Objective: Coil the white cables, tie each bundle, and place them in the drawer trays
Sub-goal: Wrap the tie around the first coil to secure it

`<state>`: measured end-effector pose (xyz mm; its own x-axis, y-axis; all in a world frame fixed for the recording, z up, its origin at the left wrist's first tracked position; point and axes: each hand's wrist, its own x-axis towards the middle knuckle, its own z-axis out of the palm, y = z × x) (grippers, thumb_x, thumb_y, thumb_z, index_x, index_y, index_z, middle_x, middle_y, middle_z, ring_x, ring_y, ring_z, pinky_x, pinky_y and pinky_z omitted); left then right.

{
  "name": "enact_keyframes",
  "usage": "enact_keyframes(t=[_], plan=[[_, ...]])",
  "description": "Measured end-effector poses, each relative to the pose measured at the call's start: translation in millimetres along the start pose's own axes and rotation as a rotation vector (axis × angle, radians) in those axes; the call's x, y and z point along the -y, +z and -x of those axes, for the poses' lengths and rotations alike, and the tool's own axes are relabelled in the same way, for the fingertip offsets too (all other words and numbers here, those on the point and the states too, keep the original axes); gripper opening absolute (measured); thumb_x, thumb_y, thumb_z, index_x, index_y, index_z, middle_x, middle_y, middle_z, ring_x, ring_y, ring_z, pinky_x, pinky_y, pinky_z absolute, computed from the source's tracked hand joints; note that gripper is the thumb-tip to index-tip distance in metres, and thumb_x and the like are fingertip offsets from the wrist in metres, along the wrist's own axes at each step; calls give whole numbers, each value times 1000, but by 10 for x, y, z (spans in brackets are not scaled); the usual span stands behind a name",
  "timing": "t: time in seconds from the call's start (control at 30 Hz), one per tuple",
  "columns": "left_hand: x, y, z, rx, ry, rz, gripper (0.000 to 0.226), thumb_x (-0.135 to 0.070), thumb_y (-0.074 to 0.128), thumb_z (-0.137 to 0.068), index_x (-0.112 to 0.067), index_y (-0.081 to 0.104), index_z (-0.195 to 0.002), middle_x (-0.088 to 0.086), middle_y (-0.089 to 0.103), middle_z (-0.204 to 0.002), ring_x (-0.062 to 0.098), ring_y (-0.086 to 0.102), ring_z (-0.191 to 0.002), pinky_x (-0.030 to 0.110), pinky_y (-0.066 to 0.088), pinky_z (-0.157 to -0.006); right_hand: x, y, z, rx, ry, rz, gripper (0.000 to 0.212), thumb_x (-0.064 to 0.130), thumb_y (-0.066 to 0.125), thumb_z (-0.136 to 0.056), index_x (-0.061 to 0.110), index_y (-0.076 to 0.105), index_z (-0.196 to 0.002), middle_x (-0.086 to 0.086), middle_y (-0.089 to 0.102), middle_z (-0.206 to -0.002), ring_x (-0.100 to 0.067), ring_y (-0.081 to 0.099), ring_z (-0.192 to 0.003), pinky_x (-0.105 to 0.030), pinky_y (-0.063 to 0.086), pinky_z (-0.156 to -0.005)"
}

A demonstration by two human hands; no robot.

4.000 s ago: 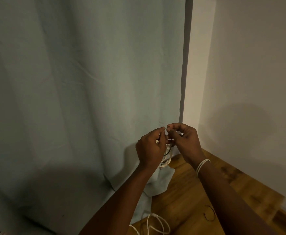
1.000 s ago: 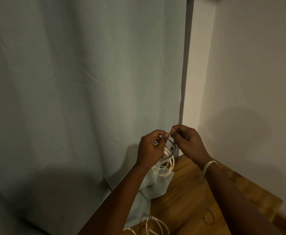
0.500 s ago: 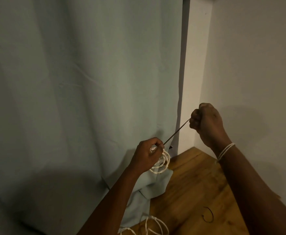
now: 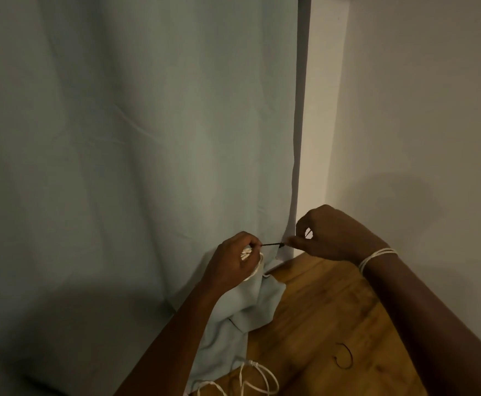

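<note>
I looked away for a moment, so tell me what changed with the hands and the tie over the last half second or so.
The right hand came back down toward the left hand, so the black tie between them now shows much shorter and level rather than slanting up. Both hands kept their hold: the right pinches the tie, the left grips the coiled white cable. The loose white cable and spare black tie lie unmoved on the wooden surface.

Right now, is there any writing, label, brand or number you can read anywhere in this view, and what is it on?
None: no readable text in this view.
The coiled white cable in the left hand, the black tie pinched by the right hand, the curtain and the wooden surface show no markings.
</note>
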<state>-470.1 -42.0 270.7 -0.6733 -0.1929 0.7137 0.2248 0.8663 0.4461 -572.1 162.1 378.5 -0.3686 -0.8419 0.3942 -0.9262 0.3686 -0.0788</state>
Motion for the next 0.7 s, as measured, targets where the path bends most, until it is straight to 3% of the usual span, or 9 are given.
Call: enact_keyframes(t=[0.1,0.27,0.4,0.53,0.7], plan=[[-36,8,12,6,64,-26,15,-25,54,-95,-12,61,-94,-3,62,-91,7,60,-82,9,44,-74,32,101,-19,-48,-36,81,48,56,59,-90,12,75,-79,2,64,-65,-8,53,-53,-23,47,-59],[-7,-11,54,8,155,-65,23,-28,48,-100,-9,61,-103,1,60,-104,7,61,-89,11,48,-73,-15,33,-54,-137,-87,-41,43,38,66,-92,13,58,-57,7,44,-48,-7,39,-42,-22,34,-52],[-5,62,85,-25,150,-64,31,-31,46,-100,-5,63,-104,6,61,-105,8,62,-91,6,46,-78,62,57,-60,-220,-107,-33,42,30,66,-90,6,59,-56,-4,50,-47,-14,44,-42,-29,40,-49],[5,75,63,-23,99,-54,26,-29,46,-99,-8,62,-104,2,60,-102,6,59,-87,4,41,-76,26,100,-55,-256,-32,-147,41,30,68,-91,7,62,-58,1,46,-47,-10,41,-41,-19,31,-51],[-65,152,114,-56,55,8,33,-38,45,-97,-9,60,-100,1,59,-99,10,61,-83,5,43,-72,45,119,-38,-252,61,-246,47,38,72,-87,13,56,-51,4,42,-45,-10,37,-40,-20,32,-51]])
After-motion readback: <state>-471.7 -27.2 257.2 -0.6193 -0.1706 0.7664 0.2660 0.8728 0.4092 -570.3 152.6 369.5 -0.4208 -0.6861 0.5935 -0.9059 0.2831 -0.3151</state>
